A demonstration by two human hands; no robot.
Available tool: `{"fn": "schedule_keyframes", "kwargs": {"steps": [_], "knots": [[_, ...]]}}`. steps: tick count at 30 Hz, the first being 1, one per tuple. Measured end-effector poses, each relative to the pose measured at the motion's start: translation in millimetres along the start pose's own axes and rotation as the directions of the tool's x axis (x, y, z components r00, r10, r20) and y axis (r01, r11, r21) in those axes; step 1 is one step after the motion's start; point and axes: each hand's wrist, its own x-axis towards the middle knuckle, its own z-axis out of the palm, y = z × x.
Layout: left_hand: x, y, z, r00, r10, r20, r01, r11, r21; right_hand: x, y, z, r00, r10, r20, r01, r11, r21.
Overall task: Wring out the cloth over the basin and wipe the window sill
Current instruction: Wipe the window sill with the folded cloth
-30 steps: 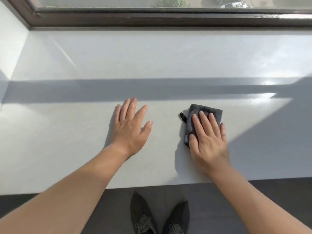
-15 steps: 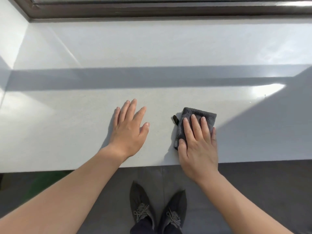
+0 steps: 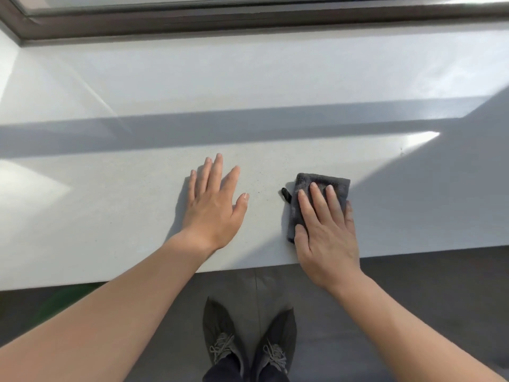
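Observation:
A folded dark grey cloth (image 3: 337, 181) lies flat on the wide white window sill (image 3: 110, 216), near its front edge. My right hand (image 3: 326, 230) presses down on the cloth with straight fingers and covers most of it. A small black loop sticks out at the cloth's left side. My left hand (image 3: 213, 205) rests flat on the bare sill to the left of the cloth, fingers spread. The basin is not in view.
The dark window frame (image 3: 248, 17) runs along the back of the sill. A white side wall (image 3: 8, 56) closes the sill at the left. Below the front edge are grey floor tiles (image 3: 413, 299), my two shoes (image 3: 248, 343) and something green (image 3: 63, 299) at the left.
My right hand has slid the cloth to the left and toward the sill's front edge. The left hand has stayed flat in place. The view has tilted downward.

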Motion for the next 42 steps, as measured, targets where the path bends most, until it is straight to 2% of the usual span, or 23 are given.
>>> {"fn": "schedule_keyframes", "kwargs": {"steps": [3, 5, 6, 8, 10, 12, 14, 16, 18, 20, 23, 25, 27, 29, 31, 33, 35, 37, 38, 40, 42], "knots": [[9, 11, 3, 0.999, -0.042, 0.018, 0.043, 0.999, -0.022, -16, -1, 1, 0.950, -0.303, 0.069, 0.304, 0.953, 0.008], [9, 7, 3, 0.998, -0.047, 0.032, 0.047, 0.999, 0.014, -2, 26, -5, 0.930, -0.357, 0.090, 0.358, 0.934, 0.004], [9, 5, 3, 0.999, -0.039, 0.037, 0.038, 0.999, 0.030, 10, 40, -8, 0.947, -0.310, 0.086, 0.312, 0.950, -0.016], [9, 3, 1, 0.998, -0.037, 0.045, 0.036, 0.999, 0.037, 48, 65, -14, 0.995, -0.094, 0.044, 0.094, 0.995, -0.013], [13, 5, -2, 0.998, -0.059, 0.035, 0.058, 0.998, 0.040, 85, 71, -18, 0.994, 0.106, 0.001, -0.106, 0.994, 0.038], [22, 10, -3, 0.997, -0.074, 0.013, 0.073, 0.996, 0.044, 100, 48, -16, 0.988, 0.147, -0.052, -0.142, 0.987, 0.080], [34, 15, -3, 0.997, -0.081, 0.003, 0.080, 0.996, 0.031, 88, 19, -7, 0.995, -0.046, -0.091, 0.052, 0.996, 0.074], [44, 19, -1, 0.995, -0.096, 0.015, 0.095, 0.995, 0.022, 68, 11, -1, 0.949, -0.301, -0.093, 0.305, 0.952, 0.031], [48, 19, 1, 0.994, -0.105, 0.038, 0.103, 0.994, 0.042, 77, 27, -6, 0.915, -0.401, -0.046, 0.402, 0.915, 0.020], [47, 16, 3, 0.993, -0.102, 0.054, 0.100, 0.994, 0.054, 105, 48, -13, 0.951, -0.310, -0.012, 0.310, 0.951, -0.006], [46, 17, 2, 0.992, -0.108, 0.058, 0.107, 0.994, 0.034, 153, 62, -25, 0.999, 0.013, 0.035, -0.015, 0.998, 0.065], [47, 20, 1, 0.991, -0.124, 0.042, 0.123, 0.992, 0.038, 161, 46, -26, 0.998, 0.064, 0.010, -0.064, 0.994, 0.085], [48, 24, 1, 0.989, -0.146, 0.028, 0.144, 0.987, 0.072, 143, 26, -21, 0.994, -0.105, 0.017, 0.104, 0.992, 0.075], [53, 29, 1, 0.988, -0.157, 0.004, 0.156, 0.983, 0.092, 119, 21, -15, 0.940, -0.338, 0.052, 0.337, 0.941, 0.036], [63, 29, -2, 0.991, -0.134, -0.007, 0.134, 0.987, 0.088, 125, 39, -22, 0.889, -0.440, 0.125, 0.440, 0.897, 0.028], [79, 24, -8, 0.994, -0.106, -0.016, 0.107, 0.991, 0.079, 158, 63, -28, 0.926, -0.356, 0.121, 0.359, 0.933, -0.001], [99, 18, -16, 0.994, -0.103, -0.024, 0.104, 0.993, 0.052, 199, 77, -35, 0.992, -0.101, 0.069, 0.099, 0.995, 0.033], [123, 13, -21, 0.995, -0.099, -0.031, 0.100, 0.994, 0.041, 228, 66, -35, 0.996, 0.091, 0.019, -0.092, 0.994, 0.066], [135, 12, -23, 0.996, -0.086, -0.029, 0.088, 0.995, 0.051, 232, 52, -33, 0.995, 0.098, -0.005, -0.098, 0.993, 0.062], [156, 10, -25, 0.997, -0.064, -0.031, 0.066, 0.995, 0.079, 225, 21, -27, 0.997, -0.077, 0.010, 0.076, 0.996, 0.047], [174, 7, -26, 0.998, -0.049, -0.044, 0.052, 0.995, 0.090, 216, 11, -24, 0.955, -0.288, 0.076, 0.287, 0.958, 0.024]]}}
